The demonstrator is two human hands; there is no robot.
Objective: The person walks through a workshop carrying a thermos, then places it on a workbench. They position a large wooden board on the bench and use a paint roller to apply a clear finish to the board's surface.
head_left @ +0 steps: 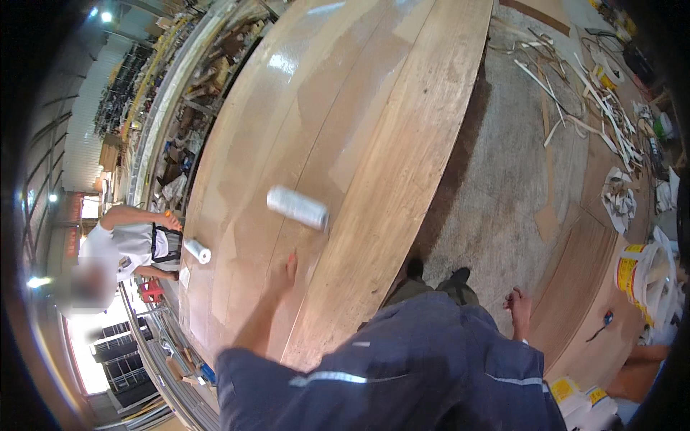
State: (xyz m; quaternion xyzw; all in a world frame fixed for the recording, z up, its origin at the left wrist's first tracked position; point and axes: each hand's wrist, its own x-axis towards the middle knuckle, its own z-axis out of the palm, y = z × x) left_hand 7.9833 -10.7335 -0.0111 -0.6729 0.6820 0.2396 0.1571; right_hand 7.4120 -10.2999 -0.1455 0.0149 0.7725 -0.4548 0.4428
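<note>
A white paint roller (297,207), smeared by motion, is over the wood panel (381,187). Just nearer to me, my left hand (284,275) is closed, apparently round the roller's handle, which hardly shows. Glossy wet patches cover much of the panel's far and left part, while the strip along its right edge looks dry. My right hand (518,304) hangs beside my body over the floor, fingers curled in, with nothing visible in them. On the left, a co-worker's hand (171,221) grips an orange handle near a second white roller (198,251) at the panel's edge.
Beyond the panel's left edge runs a rack (205,100) full of scrap. Loose pale strips (575,97) lie on the concrete floor (496,208) at the right. White buckets (632,276) with yellow labels stand near brown boards (575,280) on that side.
</note>
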